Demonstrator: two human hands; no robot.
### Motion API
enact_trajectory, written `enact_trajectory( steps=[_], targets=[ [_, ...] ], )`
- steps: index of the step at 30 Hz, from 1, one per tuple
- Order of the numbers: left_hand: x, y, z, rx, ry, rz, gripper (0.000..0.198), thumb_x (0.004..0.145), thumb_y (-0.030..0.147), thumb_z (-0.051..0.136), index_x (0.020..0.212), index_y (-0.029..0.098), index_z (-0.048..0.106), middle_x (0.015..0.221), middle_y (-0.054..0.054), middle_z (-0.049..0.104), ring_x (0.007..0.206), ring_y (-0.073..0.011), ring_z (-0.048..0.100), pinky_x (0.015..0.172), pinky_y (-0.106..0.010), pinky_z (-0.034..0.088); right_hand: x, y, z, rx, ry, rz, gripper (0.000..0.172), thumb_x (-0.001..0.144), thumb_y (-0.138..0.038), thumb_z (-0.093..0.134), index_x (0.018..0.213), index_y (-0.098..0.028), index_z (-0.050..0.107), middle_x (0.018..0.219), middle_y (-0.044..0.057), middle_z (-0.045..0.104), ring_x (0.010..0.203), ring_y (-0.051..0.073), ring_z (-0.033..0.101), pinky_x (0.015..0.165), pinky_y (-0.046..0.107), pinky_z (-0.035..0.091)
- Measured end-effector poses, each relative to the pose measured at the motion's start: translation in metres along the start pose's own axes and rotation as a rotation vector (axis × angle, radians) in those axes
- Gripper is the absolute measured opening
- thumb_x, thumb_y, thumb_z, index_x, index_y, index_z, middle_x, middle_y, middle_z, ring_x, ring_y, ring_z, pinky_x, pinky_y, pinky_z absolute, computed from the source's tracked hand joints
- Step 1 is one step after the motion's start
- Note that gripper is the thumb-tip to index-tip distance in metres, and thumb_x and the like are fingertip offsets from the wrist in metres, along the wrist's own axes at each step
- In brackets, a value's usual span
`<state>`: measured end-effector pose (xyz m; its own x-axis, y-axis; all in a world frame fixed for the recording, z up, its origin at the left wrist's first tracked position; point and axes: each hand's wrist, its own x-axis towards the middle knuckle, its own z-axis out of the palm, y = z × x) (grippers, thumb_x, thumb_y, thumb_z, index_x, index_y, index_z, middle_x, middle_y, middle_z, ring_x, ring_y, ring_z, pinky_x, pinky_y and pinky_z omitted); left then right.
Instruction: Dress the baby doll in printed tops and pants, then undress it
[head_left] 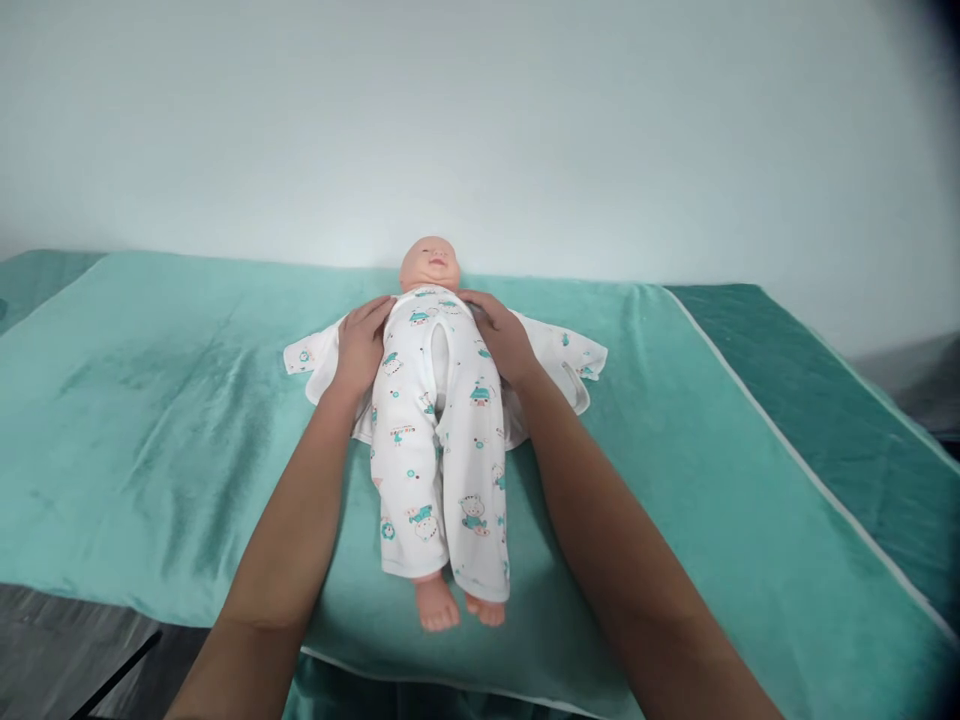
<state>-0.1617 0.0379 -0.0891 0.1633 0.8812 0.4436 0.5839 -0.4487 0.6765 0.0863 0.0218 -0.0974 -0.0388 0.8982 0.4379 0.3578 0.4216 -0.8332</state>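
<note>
A baby doll (430, 262) lies on its back, head toward the wall and bare feet (436, 603) toward me. White printed baby pants (409, 430) cover it from high on the chest to the ankles, with an open slit at the crotch. Beneath them a white baby shirt (564, 350) is spread out, sleeves to both sides. At the left edge of the waistband, my left hand (364, 345) is closed on the pants. My right hand (501, 338) grips the opposite edge, its fingers bent near the doll's shoulder. Both thumbs are mostly hidden.
A light green cloth (202, 400) covers the bed, with darker green fabric (825, 390) at the right. Behind it rises a plain pale wall (480, 130). Grey floor (67, 640) and a thin black bar (120, 675) show at the lower left.
</note>
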Motion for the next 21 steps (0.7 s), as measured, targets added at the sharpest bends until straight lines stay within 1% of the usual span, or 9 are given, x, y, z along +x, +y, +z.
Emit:
enact_trajectory(
  steps=[2, 4, 7, 8, 10, 13, 15, 18, 21],
  targets=[
    [-0.012, -0.001, -0.003, 0.07, 0.001, 0.031, 0.047, 0.091, 0.013, 0.048, 0.132, 0.022, 0.069, 0.148, -0.009, 0.062, 0.138, -0.0249, 0.053, 0.123, -0.044, 0.035, -0.017, -0.004, -0.002, 0.023, -0.013, 0.018, 0.041, 0.092, -0.028, 0.046, 0.128, -0.025, 0.066, 0.147, 0.002, 0.059, 0.139, 0.02, 0.051, 0.125, 0.041, 0.033],
    [-0.028, 0.0, -0.004, 0.123, 0.041, 0.053, 0.044, 0.092, 0.016, 0.052, 0.132, 0.022, 0.069, 0.148, -0.009, 0.06, 0.139, -0.0262, 0.05, 0.123, -0.045, 0.035, -0.035, -0.008, 0.0, 0.047, 0.062, 0.07, 0.042, 0.09, -0.03, 0.05, 0.128, -0.024, 0.066, 0.147, 0.004, 0.06, 0.138, 0.021, 0.052, 0.124, 0.041, 0.035],
    [-0.052, 0.008, -0.006, 0.202, 0.149, 0.011, 0.037, 0.093, 0.018, 0.053, 0.125, 0.022, 0.071, 0.136, -0.01, 0.067, 0.132, -0.0291, 0.051, 0.115, -0.047, 0.041, -0.054, -0.013, 0.005, 0.067, 0.219, 0.202, 0.037, 0.086, -0.032, 0.053, 0.117, -0.02, 0.068, 0.127, 0.008, 0.07, 0.12, 0.022, 0.063, 0.112, 0.04, 0.048],
    [-0.058, 0.011, -0.006, 0.218, 0.16, -0.019, 0.035, 0.093, 0.018, 0.053, 0.122, 0.022, 0.072, 0.128, -0.011, 0.07, 0.126, -0.0297, 0.053, 0.11, -0.046, 0.044, -0.058, -0.014, 0.006, 0.059, 0.243, 0.251, 0.034, 0.084, -0.032, 0.054, 0.112, -0.019, 0.069, 0.119, 0.008, 0.072, 0.112, 0.022, 0.065, 0.106, 0.039, 0.051],
    [-0.066, 0.019, -0.007, 0.198, 0.123, -0.106, 0.031, 0.093, 0.018, 0.051, 0.115, 0.021, 0.072, 0.113, -0.011, 0.073, 0.112, -0.0286, 0.059, 0.1, -0.043, 0.048, -0.059, -0.017, 0.006, 0.016, 0.227, 0.342, 0.029, 0.081, -0.032, 0.056, 0.103, -0.018, 0.069, 0.106, 0.008, 0.074, 0.101, 0.022, 0.067, 0.097, 0.038, 0.053],
    [-0.068, 0.028, -0.009, 0.074, 0.042, -0.271, 0.022, 0.094, 0.02, 0.05, 0.107, 0.02, 0.067, 0.105, -0.009, 0.074, 0.099, -0.0254, 0.065, 0.09, -0.039, 0.05, -0.054, -0.019, 0.001, -0.093, 0.126, 0.415, 0.025, 0.078, -0.033, 0.057, 0.09, -0.016, 0.07, 0.096, 0.007, 0.075, 0.093, 0.024, 0.065, 0.089, 0.037, 0.052],
    [-0.066, 0.032, -0.008, -0.017, 0.031, -0.349, 0.019, 0.094, 0.02, 0.048, 0.106, 0.021, 0.064, 0.105, -0.008, 0.074, 0.099, -0.0246, 0.067, 0.089, -0.038, 0.049, -0.051, -0.02, -0.002, -0.092, 0.067, 0.428, 0.026, 0.078, -0.036, 0.057, 0.086, -0.016, 0.071, 0.093, 0.006, 0.075, 0.092, 0.024, 0.064, 0.085, 0.037, 0.051],
    [-0.065, 0.037, -0.006, -0.215, 0.031, -0.427, 0.017, 0.094, 0.024, 0.051, 0.11, 0.023, 0.059, 0.103, -0.006, 0.073, 0.098, -0.022, 0.067, 0.087, -0.034, 0.049, -0.051, -0.024, -0.003, 0.124, 0.027, 0.46, 0.031, 0.077, -0.042, 0.06, 0.089, -0.015, 0.072, 0.091, 0.006, 0.074, 0.088, 0.024, 0.064, 0.081, 0.036, 0.053],
    [-0.065, 0.045, -0.004, -0.5, 0.07, -0.541, 0.02, 0.094, 0.034, 0.056, 0.11, 0.023, 0.056, 0.097, -0.002, 0.071, 0.086, -0.0179, 0.065, 0.076, -0.029, 0.049, -0.052, -0.031, -0.003, 0.348, 0.005, 0.479, 0.033, 0.073, -0.042, 0.068, 0.094, -0.017, 0.072, 0.094, 0.005, 0.075, 0.091, 0.024, 0.067, 0.086, 0.037, 0.055]
  ],
)
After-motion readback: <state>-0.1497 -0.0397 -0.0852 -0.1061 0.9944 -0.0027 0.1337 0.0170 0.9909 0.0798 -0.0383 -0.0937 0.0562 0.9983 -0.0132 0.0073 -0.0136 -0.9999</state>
